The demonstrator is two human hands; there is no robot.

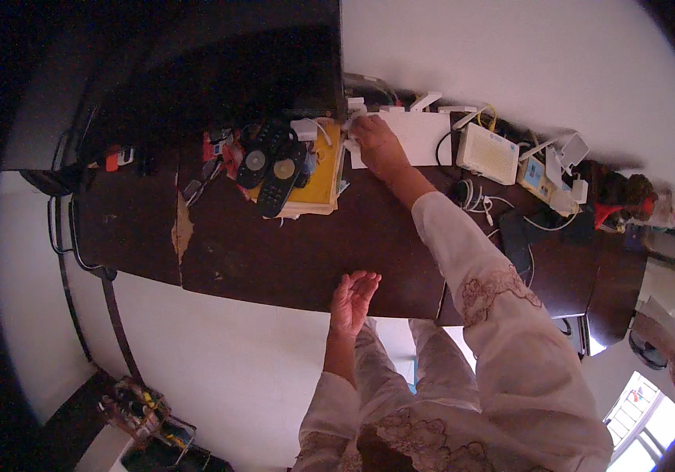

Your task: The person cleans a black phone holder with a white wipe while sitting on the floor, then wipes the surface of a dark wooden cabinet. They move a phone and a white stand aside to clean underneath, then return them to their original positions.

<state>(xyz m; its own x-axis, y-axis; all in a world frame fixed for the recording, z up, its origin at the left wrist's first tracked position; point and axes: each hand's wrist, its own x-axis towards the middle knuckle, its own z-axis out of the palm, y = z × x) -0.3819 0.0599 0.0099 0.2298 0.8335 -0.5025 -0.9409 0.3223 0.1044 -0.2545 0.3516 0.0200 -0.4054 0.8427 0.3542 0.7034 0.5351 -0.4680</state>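
Observation:
My right hand (380,147) reaches to the back of a dark wooden tabletop (290,253). Its fingers are closed on a crumpled whitish cloth (354,121), partly hidden by the hand. A flat white panel (426,138) lies beneath and to the right of that hand. Just left of it stands a stack of books or papers with a yellow cover (328,171). Two black remote controls (281,180) rest on the stack. Over the table's front edge, my left hand (354,302) is held palm up, fingers slightly bent, with nothing in it.
A large dark screen (243,71) rises at the back left. On the right are a white router (487,154), a power strip (543,186), looped cables (473,194) and a dark figurine (626,194). Torn veneer (182,227) shows at the left seam.

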